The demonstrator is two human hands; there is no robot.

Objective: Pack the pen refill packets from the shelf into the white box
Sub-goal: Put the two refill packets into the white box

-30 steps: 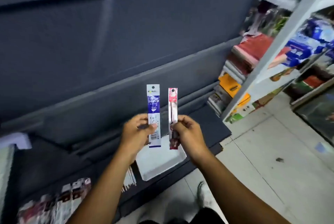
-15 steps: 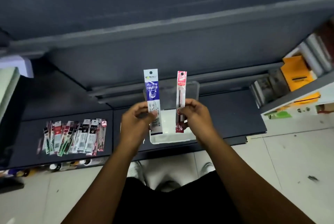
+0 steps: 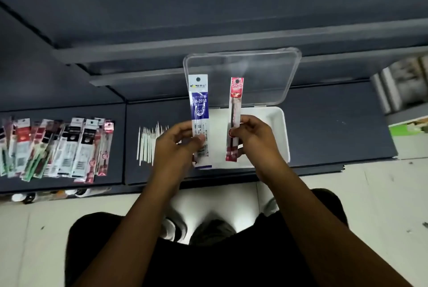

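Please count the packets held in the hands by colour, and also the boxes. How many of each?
Blue packet, in left hand: 1
Red packet, in right hand: 1
White box: 1
Total: 3
Shelf pile overlaps too much to count.

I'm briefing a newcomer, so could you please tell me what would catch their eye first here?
Two pen refill packets held upright mid-frame: the left hand pinches a blue-and-white packet, the right hand a red packet. Behind them the white box sits on the dark shelf, its clear lid raised. Spare packets lie fanned on the shelf's left.
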